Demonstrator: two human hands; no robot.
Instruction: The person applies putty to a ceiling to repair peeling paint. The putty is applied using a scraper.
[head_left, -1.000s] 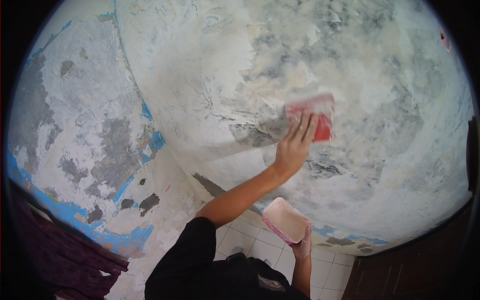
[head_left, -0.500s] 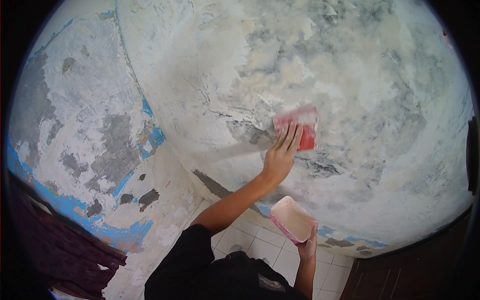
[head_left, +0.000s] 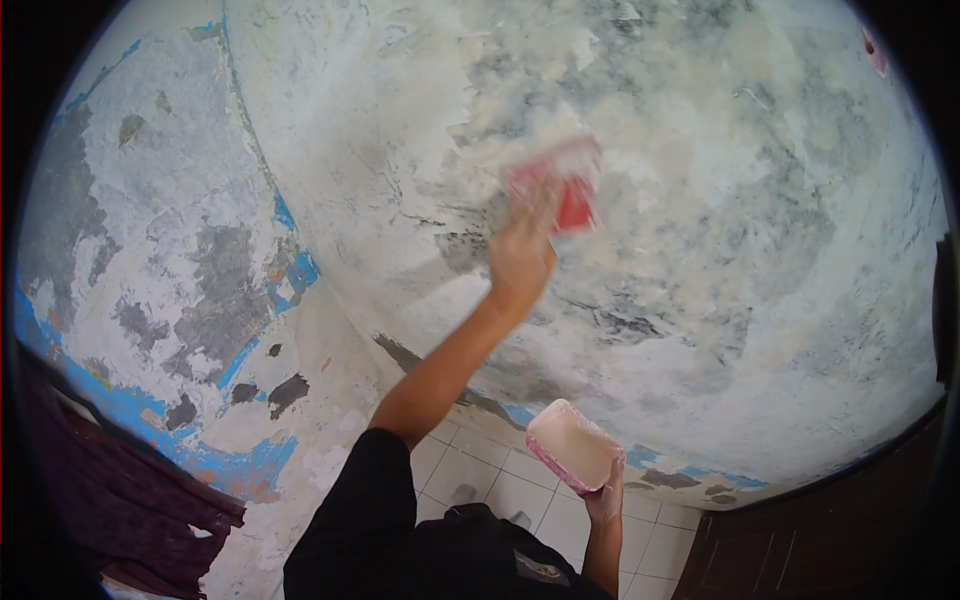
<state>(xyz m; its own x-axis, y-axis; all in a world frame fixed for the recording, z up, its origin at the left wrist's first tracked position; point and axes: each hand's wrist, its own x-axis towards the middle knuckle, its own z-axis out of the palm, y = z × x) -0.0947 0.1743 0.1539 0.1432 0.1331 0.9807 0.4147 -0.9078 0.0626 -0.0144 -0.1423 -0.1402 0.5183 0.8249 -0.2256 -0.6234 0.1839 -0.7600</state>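
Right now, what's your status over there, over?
Left hand gripping red scraper at patchy wall. Right hand holding pink-sided tub lower down. Purple cloth lower left, apart from both hands.

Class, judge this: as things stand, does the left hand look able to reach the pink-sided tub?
Probably yes: the pink-sided tub sits in the right hand, its top uncovered, and nothing visible blocks the left hand, though that holds a red scraper.

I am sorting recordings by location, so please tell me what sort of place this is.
Probably a room under renovation: patchy walls with blue paint remnants, a white tiled floor, and a red spreader in the left hand.
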